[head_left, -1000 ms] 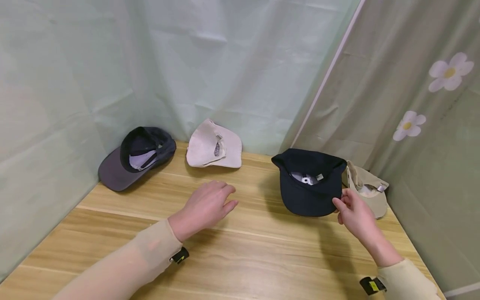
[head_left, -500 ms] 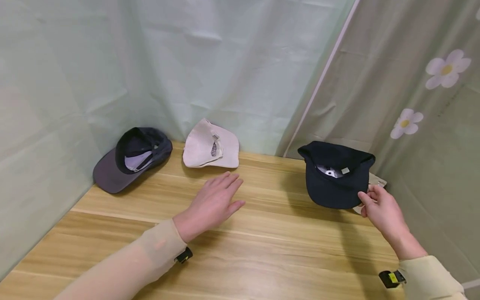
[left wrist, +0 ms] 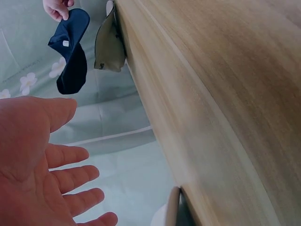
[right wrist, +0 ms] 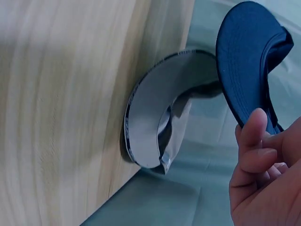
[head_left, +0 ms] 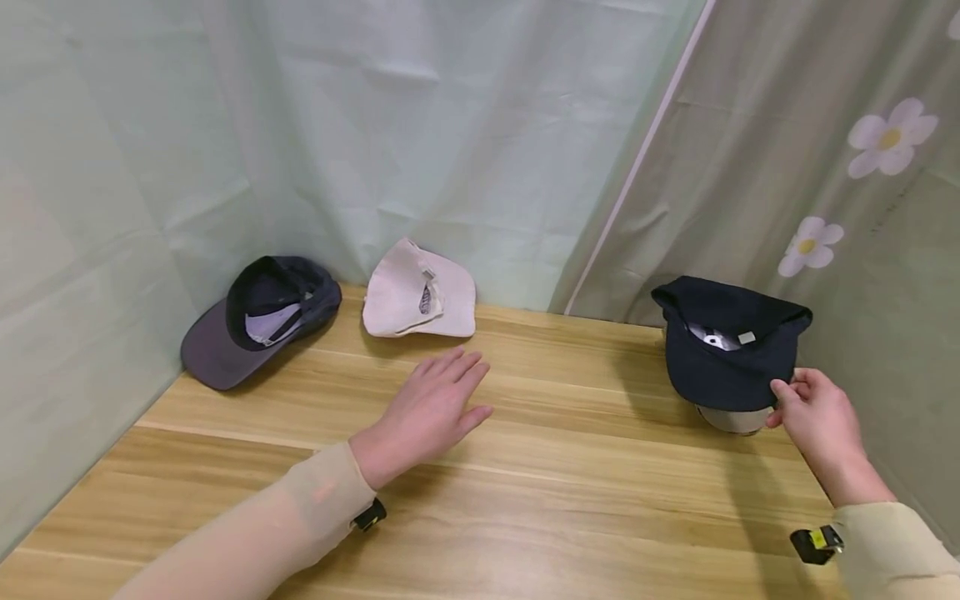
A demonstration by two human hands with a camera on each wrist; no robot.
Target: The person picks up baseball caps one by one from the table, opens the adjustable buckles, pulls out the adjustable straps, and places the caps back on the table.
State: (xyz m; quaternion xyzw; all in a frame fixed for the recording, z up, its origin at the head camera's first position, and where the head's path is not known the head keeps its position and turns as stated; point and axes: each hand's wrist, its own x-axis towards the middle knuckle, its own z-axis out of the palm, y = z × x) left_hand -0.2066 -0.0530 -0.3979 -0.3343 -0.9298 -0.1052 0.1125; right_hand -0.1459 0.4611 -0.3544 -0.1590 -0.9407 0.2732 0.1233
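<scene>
Left hand [head_left: 423, 412]: hovers palm down above the middle of the surface [head_left: 525, 517], fingers straight and slightly spread, the thumb standing apart; it holds nothing.
Right hand [head_left: 821, 421]: raised near the right edge of the surface, pinching a brim between thumb and forefinger; in the right wrist view the remaining fingers curl in toward the palm.
Navy cap [head_left: 731, 379]: in the right hand's pinch, held in the air close to the back right corner, tilted with its brim toward the front edge and its hollow crown showing.
Navy cap's look: dark, plain cloth, a curved brim with rows of stitching, a small white tag and a pale patch inside.
Beige cap [head_left: 731, 421]: on the surface at the back right corner, mostly hidden behind the navy cap in the head view.
White cap [head_left: 386, 300]: at the back edge, left of its middle, tipped over.
Grey-brimmed cap [head_left: 221, 350]: in the back left corner, opening exposed.
</scene>
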